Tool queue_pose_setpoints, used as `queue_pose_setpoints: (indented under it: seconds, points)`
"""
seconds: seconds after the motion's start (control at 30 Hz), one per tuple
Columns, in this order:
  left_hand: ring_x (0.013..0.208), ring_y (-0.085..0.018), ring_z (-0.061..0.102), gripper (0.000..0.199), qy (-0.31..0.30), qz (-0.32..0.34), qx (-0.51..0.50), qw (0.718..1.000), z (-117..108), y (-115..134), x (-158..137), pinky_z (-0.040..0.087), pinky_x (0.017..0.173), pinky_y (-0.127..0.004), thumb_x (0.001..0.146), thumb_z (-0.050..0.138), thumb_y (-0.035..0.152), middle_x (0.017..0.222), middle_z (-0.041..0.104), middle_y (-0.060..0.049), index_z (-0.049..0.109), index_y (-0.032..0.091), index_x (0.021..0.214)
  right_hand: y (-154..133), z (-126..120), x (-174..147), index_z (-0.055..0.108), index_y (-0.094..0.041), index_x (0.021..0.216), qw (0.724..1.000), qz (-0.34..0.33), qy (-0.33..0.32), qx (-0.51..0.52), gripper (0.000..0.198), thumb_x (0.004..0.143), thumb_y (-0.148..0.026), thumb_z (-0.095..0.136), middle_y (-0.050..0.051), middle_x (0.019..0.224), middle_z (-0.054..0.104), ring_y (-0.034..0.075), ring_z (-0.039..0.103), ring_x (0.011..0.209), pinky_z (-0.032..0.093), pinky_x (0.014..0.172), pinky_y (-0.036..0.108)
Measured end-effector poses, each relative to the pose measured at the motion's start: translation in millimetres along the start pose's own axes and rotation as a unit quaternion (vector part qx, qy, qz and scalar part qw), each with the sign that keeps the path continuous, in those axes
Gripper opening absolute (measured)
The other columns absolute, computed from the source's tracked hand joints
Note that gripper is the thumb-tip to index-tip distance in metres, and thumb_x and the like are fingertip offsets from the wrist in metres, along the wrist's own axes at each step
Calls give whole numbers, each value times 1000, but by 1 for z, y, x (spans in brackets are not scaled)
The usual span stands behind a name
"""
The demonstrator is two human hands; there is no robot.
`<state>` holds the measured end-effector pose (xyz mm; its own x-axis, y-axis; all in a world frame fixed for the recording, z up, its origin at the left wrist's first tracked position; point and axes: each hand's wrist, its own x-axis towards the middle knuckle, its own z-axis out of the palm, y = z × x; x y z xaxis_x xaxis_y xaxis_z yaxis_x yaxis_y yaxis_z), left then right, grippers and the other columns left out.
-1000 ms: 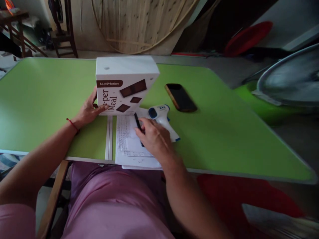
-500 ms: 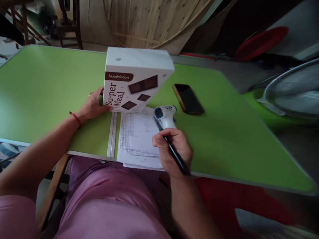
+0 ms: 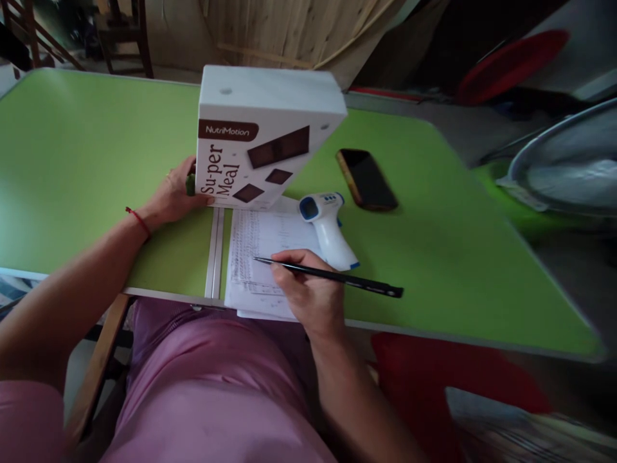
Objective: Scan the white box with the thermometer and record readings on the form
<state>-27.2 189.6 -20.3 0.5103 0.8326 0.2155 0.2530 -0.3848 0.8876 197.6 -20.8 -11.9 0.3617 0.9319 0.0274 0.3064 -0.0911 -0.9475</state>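
Observation:
A white NutriMotion box (image 3: 270, 96) stands upright on the green table, with brown bars printed on its front. My left hand (image 3: 176, 190) grips its lower left edge, thumb on the front and the other fingers partly hidden behind. Something small and dark green (image 3: 191, 184) shows between those fingers and the box. Pinched in my right hand (image 3: 313, 289) is a black pen (image 3: 357, 280), its tip pointing left above handwritten paper sheets (image 3: 263, 235). A white and blue infrared thermometer (image 3: 332, 235) lies just beyond that hand, partly over the sheets.
A dark phone (image 3: 369, 180) lies right of the box on the green table (image 3: 434, 257). A metal strip (image 3: 215, 257) crosses the tabletop left of the sheets. Beyond the right edge are a round clear cover (image 3: 573, 154) and a red round object (image 3: 513, 67).
My right hand has moved left over the sheets, and the pen has turned to lie nearly level. The thermometer's handle is now uncovered. My left hand stays on the box.

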Motion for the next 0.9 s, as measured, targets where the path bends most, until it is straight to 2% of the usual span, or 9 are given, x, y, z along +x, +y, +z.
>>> queue_pose_setpoints:
  seconds: [0.3, 0.6, 0.9]
  points:
    - [122, -36, 67, 62, -21, 28, 86, 996, -1, -7, 0, 57, 105, -51, 74, 87, 32, 133, 70, -13, 60, 19, 128, -5, 3, 0, 71, -21, 75, 997, -47, 46, -31, 16, 76, -37, 68, -4, 53, 58, 11, 44, 45, 40, 44, 24]
    - [123, -38, 67, 66, -30, 64, 79, 994, -1, -12, 2, 57, 103, -56, 76, 84, 48, 131, 70, -15, 56, 21, 130, -3, 2, 1, 71, -21, 77, 996, -70, 17, -50, 15, 78, -36, 68, -4, 54, 59, 11, 46, 45, 44, 46, 24]
    - [123, -37, 67, 62, -31, 50, 73, 996, -1, -8, 1, 58, 102, -53, 76, 85, 45, 132, 69, -14, 57, 21, 127, -6, 3, 2, 70, -21, 75, 996, -69, 22, -57, 14, 77, -35, 66, -5, 51, 55, 11, 44, 43, 44, 46, 24]
